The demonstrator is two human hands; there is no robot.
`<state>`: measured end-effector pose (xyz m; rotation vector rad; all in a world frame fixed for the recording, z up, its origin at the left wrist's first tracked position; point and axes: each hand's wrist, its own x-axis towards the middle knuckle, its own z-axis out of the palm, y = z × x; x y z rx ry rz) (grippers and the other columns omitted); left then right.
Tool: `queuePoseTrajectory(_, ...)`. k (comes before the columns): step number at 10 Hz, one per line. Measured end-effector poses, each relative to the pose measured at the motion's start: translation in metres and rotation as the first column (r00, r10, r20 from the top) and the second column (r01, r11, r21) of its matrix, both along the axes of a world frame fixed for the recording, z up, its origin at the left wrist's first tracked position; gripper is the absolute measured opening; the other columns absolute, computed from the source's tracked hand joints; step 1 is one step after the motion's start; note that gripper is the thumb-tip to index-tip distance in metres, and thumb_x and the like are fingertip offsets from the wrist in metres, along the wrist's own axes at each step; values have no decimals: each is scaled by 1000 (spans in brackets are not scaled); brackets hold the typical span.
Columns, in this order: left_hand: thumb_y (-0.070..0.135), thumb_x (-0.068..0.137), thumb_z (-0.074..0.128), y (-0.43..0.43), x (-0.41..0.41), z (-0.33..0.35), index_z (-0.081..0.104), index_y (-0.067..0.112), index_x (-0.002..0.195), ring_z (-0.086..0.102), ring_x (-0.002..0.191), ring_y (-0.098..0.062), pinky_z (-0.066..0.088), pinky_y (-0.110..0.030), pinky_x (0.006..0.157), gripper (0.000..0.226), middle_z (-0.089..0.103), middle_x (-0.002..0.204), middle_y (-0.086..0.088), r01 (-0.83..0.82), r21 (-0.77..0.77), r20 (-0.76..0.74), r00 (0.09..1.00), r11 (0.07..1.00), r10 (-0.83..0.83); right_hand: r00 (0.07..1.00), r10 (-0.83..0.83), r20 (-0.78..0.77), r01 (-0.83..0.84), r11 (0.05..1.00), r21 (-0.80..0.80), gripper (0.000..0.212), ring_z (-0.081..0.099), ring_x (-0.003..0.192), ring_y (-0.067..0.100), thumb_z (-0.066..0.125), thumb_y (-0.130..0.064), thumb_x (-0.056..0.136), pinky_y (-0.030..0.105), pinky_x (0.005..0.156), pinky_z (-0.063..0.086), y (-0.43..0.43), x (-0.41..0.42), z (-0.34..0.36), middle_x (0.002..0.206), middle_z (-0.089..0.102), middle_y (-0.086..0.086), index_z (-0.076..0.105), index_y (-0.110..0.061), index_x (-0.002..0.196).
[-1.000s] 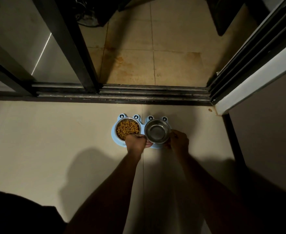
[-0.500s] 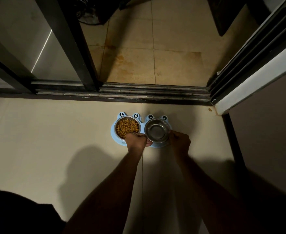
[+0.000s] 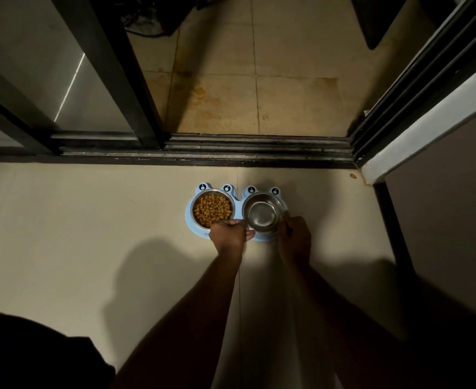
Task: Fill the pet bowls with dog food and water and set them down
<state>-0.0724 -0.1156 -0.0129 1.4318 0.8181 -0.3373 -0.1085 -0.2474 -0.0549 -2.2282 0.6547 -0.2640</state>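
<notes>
Head-camera view down your two bare forearms to the blue stand (image 3: 189, 220), a two-well holder with frog-eye bumps along its far edge, lying flat on the cream floor (image 3: 76, 220). Food bowl (image 3: 193, 209): steel, seated in the stand's left well and filled with brown kibble (image 3: 213, 211). Water bowl (image 3: 263, 217): steel, over the stand's right well and covering most of it. You cannot tell whether it is fully seated, nor whether water stands in it, since the inside only shines. Your left hand (image 3: 228, 234) is at the stand's near edge, between the two wells, with its fingers curled and pinching the near-left rim of the water bowl. Your right hand (image 3: 295, 234) is at the stand's near-right corner, curled round the near-right rim of the same bowl, with its fingertips hidden. The hands are apart, one on each side of the water bowl. Beyond the stand runs the dark door track (image 3: 231, 148), and beyond that a stained tiled floor (image 3: 287, 102). To the stand's far left rises a black sliding door frame (image 3: 104, 66). To its far right, well apart from it, one loose kibble piece (image 3: 353, 176) lies on the cream floor below the white door jamb (image 3: 427, 113).
</notes>
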Motion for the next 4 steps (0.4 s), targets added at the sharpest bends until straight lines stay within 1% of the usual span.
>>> queuePoseTrajectory(1, -8, 83, 66, -1, 0, -1, 66, -14, 90, 72, 51, -22, 60, -27, 51, 10, 72, 78, -25, -4, 7, 4, 1000, 1000, 4, 1000, -1, -4, 1, 1000, -2, 24, 60, 77, 28, 53, -14, 99, 19, 62, 31, 0, -1, 1, 85, 59, 17, 68, 4, 94)
queuePoseTrajectory(2, -6, 85, 63, -1, -2, -3, 68, -12, 88, 71, 50, -18, 59, -24, 50, 8, 73, 77, -23, 14, 30, 47, 999, 999, -16, 1000, 19, -13, -19, 1000, -13, 24, 58, 80, 23, 54, -12, 98, 15, 63, 29, -1, -1, 1, 90, 60, 19, 70, 1, 111)
queuePoseTrajectory(3, -3, 88, 60, -2, -5, -2, 66, -11, 85, 70, 52, -22, 58, -27, 51, 10, 71, 73, -21, 67, 82, 121, 990, 994, -77, 999, -3, 33, 2, 998, 56, 29, 56, 82, 19, 55, -18, 98, 16, 65, 32, 0, -5, 2, 91, 59, 12, 67, -3, 119)
queuePoseTrajectory(4, 5, 90, 61, -1, -19, -1, 62, -8, 87, 64, 53, -27, 53, -30, 47, 13, 65, 69, -16, 120, 168, 235, 959, 978, -158, 995, -81, 55, 72, 985, 157, 36, 58, 82, 16, 55, -26, 93, 13, 68, 42, 5, -16, 7, 94, 60, 5, 66, -6, 121)
